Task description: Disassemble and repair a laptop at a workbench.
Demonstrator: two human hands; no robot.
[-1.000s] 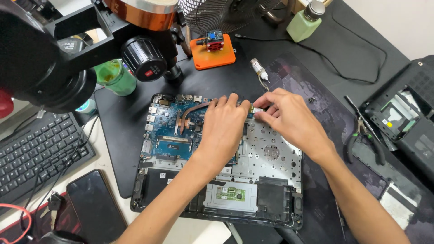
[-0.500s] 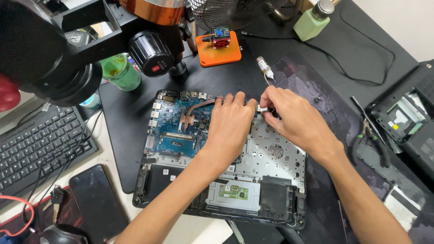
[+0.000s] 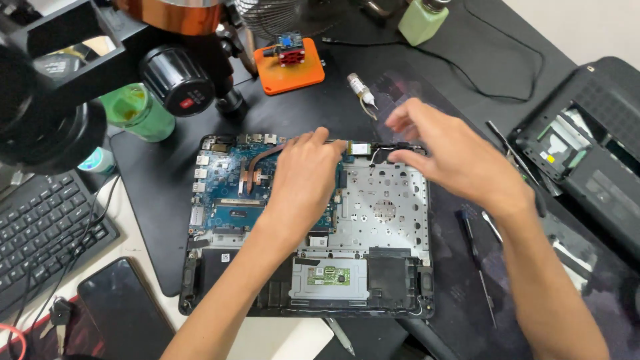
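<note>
An opened laptop (image 3: pixel 373 220), its bottom cover off, is lying in the middle of the bench (image 3: pixel 413 73) on a black mat, showing a blue circuit board (image 3: pixel 230 193) on the left side and a perforated silver plate (image 3: pixel 383 207) on the right. The left hand (image 3: pixel 303 180) is resting palm down on the board, its fingers lying loosely together and the fingertips touching the upper edge of the chassis beside a small wireless card (image 3: pixel 359 148). The right hand (image 3: pixel 443 150) is hovering just above the upper right corner of the laptop, fingers loosely spread and curled, pinching nothing. Around the laptop an orange pad (image 3: pixel 293 70) carrying a small module is sitting further back, with a small bottle (image 3: pixel 360 90) near it, a green dispenser bottle (image 3: pixel 423 20) beyond, a microscope head (image 3: pixel 100 60) looming on the left, a keyboard (image 3: pixel 47 227) and a dark phone (image 3: pixel 127 310) at the left edge, and a screwdriver (image 3: pixel 477 260) lying to the right of the laptop. Compared with half a second ago, the right hand is no longer pressed to the left hand at the card; it is lifting away to the right with its fingers opening.
</note>
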